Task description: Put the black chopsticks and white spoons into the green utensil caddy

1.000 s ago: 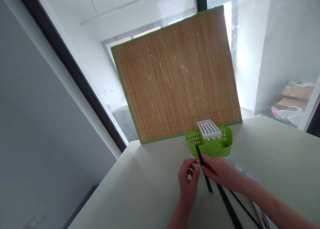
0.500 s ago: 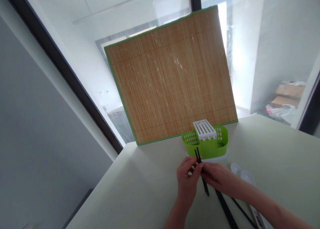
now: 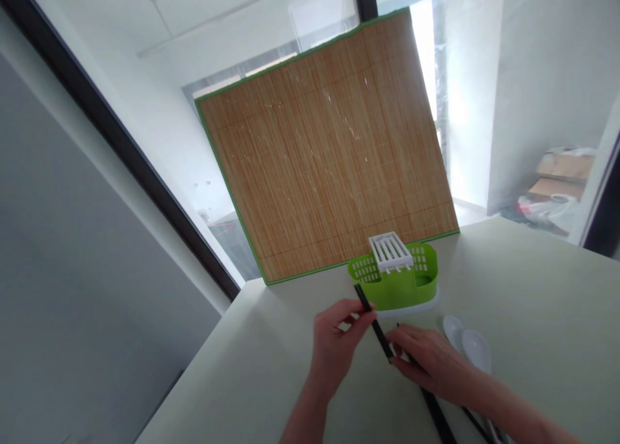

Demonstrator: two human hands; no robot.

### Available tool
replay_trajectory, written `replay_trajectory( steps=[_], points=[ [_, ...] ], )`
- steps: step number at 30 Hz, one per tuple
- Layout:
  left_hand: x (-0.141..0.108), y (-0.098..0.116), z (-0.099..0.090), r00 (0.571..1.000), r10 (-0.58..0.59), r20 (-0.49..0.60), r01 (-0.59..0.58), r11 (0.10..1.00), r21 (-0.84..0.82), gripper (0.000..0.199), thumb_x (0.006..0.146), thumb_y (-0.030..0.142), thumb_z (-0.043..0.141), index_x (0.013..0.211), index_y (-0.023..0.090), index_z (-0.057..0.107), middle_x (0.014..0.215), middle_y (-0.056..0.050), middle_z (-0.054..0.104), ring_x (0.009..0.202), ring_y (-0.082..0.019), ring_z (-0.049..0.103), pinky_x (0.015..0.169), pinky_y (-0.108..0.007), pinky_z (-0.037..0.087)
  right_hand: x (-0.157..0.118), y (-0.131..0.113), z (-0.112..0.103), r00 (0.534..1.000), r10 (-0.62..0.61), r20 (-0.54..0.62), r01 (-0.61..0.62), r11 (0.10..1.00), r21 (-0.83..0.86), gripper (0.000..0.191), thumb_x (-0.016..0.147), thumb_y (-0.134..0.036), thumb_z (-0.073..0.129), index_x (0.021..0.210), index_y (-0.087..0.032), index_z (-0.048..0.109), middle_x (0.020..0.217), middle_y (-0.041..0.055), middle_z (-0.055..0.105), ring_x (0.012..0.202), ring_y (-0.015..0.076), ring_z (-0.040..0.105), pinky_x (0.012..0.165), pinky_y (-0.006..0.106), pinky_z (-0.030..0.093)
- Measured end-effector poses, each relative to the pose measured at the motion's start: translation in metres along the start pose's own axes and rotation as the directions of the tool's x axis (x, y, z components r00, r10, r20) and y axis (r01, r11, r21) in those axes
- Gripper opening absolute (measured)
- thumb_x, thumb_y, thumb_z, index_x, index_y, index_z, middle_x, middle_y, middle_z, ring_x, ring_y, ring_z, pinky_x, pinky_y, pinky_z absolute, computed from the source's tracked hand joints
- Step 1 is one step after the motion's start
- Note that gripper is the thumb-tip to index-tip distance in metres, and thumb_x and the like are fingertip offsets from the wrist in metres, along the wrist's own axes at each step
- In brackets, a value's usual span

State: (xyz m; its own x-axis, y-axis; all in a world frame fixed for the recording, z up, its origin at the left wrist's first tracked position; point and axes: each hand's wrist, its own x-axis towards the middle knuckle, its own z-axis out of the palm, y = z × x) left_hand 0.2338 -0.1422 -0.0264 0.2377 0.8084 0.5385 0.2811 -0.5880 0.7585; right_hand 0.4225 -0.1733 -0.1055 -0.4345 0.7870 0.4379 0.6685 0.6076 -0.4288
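Observation:
My left hand (image 3: 334, 344) pinches a pair of black chopsticks (image 3: 375, 321) between thumb and fingers, in front of the green basket. They are held together and slant down to the right. At their lower end are the curled fingertips of my right hand (image 3: 429, 357), gripping that end. A long black utensil (image 3: 437, 418) lies under my right hand, partly hidden by it. Just behind the left hand stands the green utensil basket (image 3: 400, 295) on a white base, with a white slatted rack (image 3: 390, 251) on top.
White spoons (image 3: 475, 348) lie on the white table (image 3: 252, 360) beside my right forearm. A thin dark stick (image 3: 477, 424) and other utensils are partly covered by that arm. Behind the basket a bamboo mat (image 3: 324, 153) with green edging leans against the window.
My left hand has moved left with the chopsticks, and they now lie close together at a stronger slant. My right hand has shifted down to their lower end.

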Motion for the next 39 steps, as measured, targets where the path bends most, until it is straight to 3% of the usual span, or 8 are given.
replay_trajectory(
  steps=[2, 5, 7, 10, 14, 21, 30, 39],
  points=[
    [0.016, 0.01, -0.019, 0.988, 0.038, -0.149, -0.037, 0.999, 0.013, 0.015, 0.074, 0.031, 0.07, 0.083, 0.021, 0.073, 0.08, -0.002, 0.072, 0.07, -0.016, 0.065, 0.064, -0.027, 0.056, -0.002, 0.004, -0.002, 0.998, -0.02, -0.054, 0.018, 0.999, -0.032, 0.015, 0.089, -0.024, 0.046, 0.102, -0.021, 0.054, 0.085, 0.0024, 0.062, 0.077, 0.0169, 0.058, 0.066, 0.027, 0.039],
    [0.051, 0.027, -0.045, 0.917, 0.13, -0.376, -0.108, 0.991, 0.081, 0.022, 0.072, 0.034, 0.071, 0.087, 0.019, 0.073, 0.082, -0.002, 0.072, 0.072, -0.017, 0.066, 0.071, -0.032, 0.058, -0.003, 0.011, -0.004, 0.994, -0.04, -0.105, 0.025, 0.989, -0.145, 0.017, 0.092, -0.024, 0.041, 0.098, -0.021, 0.056, 0.085, 0.0039, 0.062, 0.079, 0.0182, 0.057, 0.067, 0.028, 0.037],
    [0.078, 0.032, -0.051, 0.879, 0.195, -0.435, -0.158, 0.98, 0.12, 0.024, 0.072, 0.036, 0.07, 0.089, 0.018, 0.072, 0.083, -0.002, 0.072, 0.075, -0.017, 0.067, 0.075, -0.034, 0.057, -0.003, 0.015, -0.004, 0.993, -0.013, -0.116, -0.013, 0.975, -0.222, 0.018, 0.093, -0.023, 0.04, 0.095, -0.021, 0.058, 0.085, 0.0042, 0.062, 0.079, 0.0191, 0.057, 0.066, 0.029, 0.036],
    [0.118, 0.019, -0.042, 0.896, 0.218, -0.387, -0.192, 0.976, 0.106, 0.026, 0.073, 0.037, 0.068, 0.089, 0.017, 0.072, 0.084, -0.003, 0.072, 0.076, -0.017, 0.067, 0.077, -0.035, 0.056, -0.004, 0.022, -0.002, 0.989, 0.048, -0.137, -0.086, 0.955, -0.285, 0.021, 0.093, -0.022, 0.039, 0.093, -0.021, 0.059, 0.084, 0.0043, 0.063, 0.079, 0.0196, 0.057, 0.066, 0.029, 0.036],
    [0.154, -0.03, -0.007, 0.969, 0.074, -0.234, -0.05, 0.993, 0.108, 0.024, 0.075, 0.034, 0.068, 0.089, 0.015, 0.072, 0.082, -0.007, 0.072, 0.075, -0.018, 0.068, 0.074, -0.034, 0.055, -0.006, 0.032, 0.001, 0.987, 0.068, -0.144, -0.114, 0.935, -0.336, 0.023, 0.094, -0.023, 0.038, 0.091, -0.02, 0.061, 0.083, 0.0048, 0.063, 0.077, 0.02, 0.057, 0.066, 0.029, 0.036],
    [0.167, -0.086, 0.044, 0.988, -0.122, -0.092, 0.141, 0.958, 0.25, 0.025, 0.074, 0.032, 0.069, 0.087, 0.01, 0.072, 0.083, -0.013, 0.071, 0.076, -0.021, 0.067, 0.073, -0.034, 0.052, -0.005, 0.037, 0.006, 0.991, 0.048, -0.125, -0.093, 0.918, -0.386, 0.02, 0.092, -0.018, 0.041, 0.087, -0.02, 0.06, 0.079, 0.0034, 0.062, 0.076, 0.0197, 0.058, 0.064, 0.029, 0.035],
    [0.169, -0.097, 0.06, 0.967, -0.255, 0.024, 0.23, 0.906, 0.354, 0.023, 0.08, 0.03, 0.064, 0.093, 0.014, 0.072, 0.087, -0.012, 0.072, 0.079, -0.018, 0.067, 0.073, -0.029, 0.051, -0.005, 0.04, 0.009, 0.988, 0.083, -0.131, -0.129, 0.907, -0.402, 0.016, 0.091, -0.018, 0.044, 0.083, -0.021, 0.058, 0.076, 0.0012, 0.063, 0.074, 0.0187, 0.057, 0.063, 0.029, 0.034],
    [0.156, -0.091, 0.06, 0.971, -0.227, 0.071, 0.155, 0.832, 0.533, 0.022, 0.078, 0.033, 0.063, 0.093, 0.02, 0.074, 0.093, -0.014, 0.071, 0.095, -0.029, 0.062, 0.082, -0.043, 0.046, -0.004, 0.041, 0.006, 0.971, 0.213, -0.108, -0.238, 0.889, -0.391, 0.017, 0.089, -0.019, 0.044, 0.084, -0.022, 0.059, 0.08, 0.001, 0.066, 0.076, 0.0188, 0.061, 0.062, 0.028, 0.034]
  ],
)
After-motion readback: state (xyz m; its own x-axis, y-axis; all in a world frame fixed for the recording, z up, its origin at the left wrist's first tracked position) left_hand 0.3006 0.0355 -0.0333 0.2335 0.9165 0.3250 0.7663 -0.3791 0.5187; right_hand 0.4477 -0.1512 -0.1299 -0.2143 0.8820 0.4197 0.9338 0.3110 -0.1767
